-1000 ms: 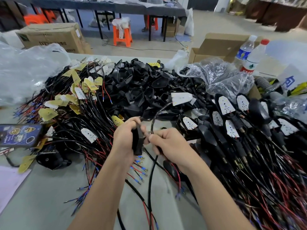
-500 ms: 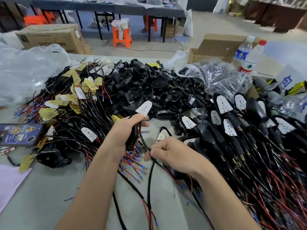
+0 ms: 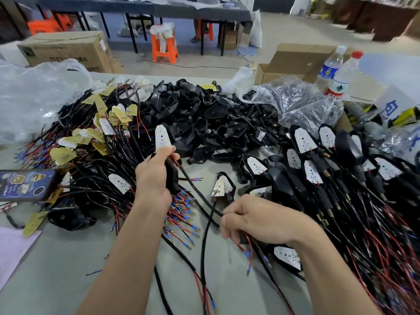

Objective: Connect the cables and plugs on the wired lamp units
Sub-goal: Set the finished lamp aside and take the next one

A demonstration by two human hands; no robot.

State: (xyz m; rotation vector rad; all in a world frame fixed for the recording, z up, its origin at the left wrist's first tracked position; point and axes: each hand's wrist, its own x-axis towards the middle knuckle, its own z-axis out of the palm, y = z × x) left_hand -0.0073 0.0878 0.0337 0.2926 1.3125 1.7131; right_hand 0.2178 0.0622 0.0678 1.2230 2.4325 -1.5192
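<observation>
My left hand [image 3: 154, 176] grips a black lamp housing [image 3: 172, 178] upright above the table, and a white LED board [image 3: 162, 139] sticks up above its fingers. A black cable [image 3: 197, 192] runs from the housing down and to the right into my right hand [image 3: 256, 220], which pinches it low over the table. Red wires with blue-sleeved tips [image 3: 246, 254] hang below my right hand. A small assembled lamp unit [image 3: 223, 185] lies on the table between my hands.
Wired LED boards with yellow backs [image 3: 102, 123] are heaped at left, empty black housings [image 3: 204, 114] in the middle, assembled lamp units [image 3: 341, 169] at right. A phone [image 3: 25, 184] lies at far left. Plastic bags [image 3: 300, 98], two bottles [image 3: 341, 73] and a cardboard box [image 3: 295, 62] stand behind.
My hands have drawn apart: the right has slid down and right along the cable, pulling it through the housing. The white LED board has come up to the housing in my left hand.
</observation>
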